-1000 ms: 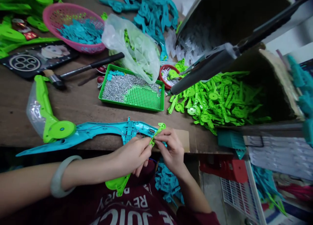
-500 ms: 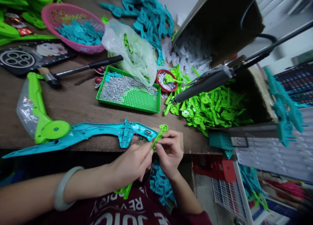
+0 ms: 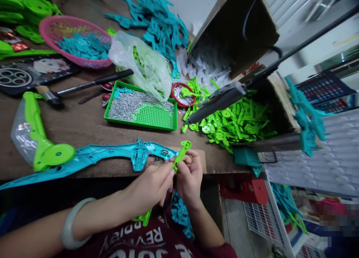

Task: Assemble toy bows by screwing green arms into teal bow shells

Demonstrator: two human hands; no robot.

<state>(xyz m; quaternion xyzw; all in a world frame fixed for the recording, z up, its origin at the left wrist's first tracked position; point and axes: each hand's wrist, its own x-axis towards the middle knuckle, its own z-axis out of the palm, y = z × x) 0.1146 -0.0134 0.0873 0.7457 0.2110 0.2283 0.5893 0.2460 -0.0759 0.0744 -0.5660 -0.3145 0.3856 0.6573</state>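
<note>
Slim, bright green plastic piece [image 3: 183, 153], tilted

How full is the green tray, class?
Partly full: small silver pieces cover the left of the green tray; its perforated bottom shows bare at right.

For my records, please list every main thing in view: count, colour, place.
Table: one, brown, centre
Slim part: one, green, front, held
Long frame: one, blue, front left
Tray: one, green, centre
Small pieces: many, silver, in tray
Bag: one, translucent, behind tray
Hammer: one, dark, left
Large basket: one, pink, back left
Small basket: one, red, right of tray
Heaped parts: many, green, right
Heaped pieces: many, blue, back
Box: at least one, brown, right
Hanging tool: one, grey, right
Flat item: one, black, left
Bangle: one, pale, left wrist
Left hand: one, bare, front centre
Right hand: one, bare, beside it
</note>
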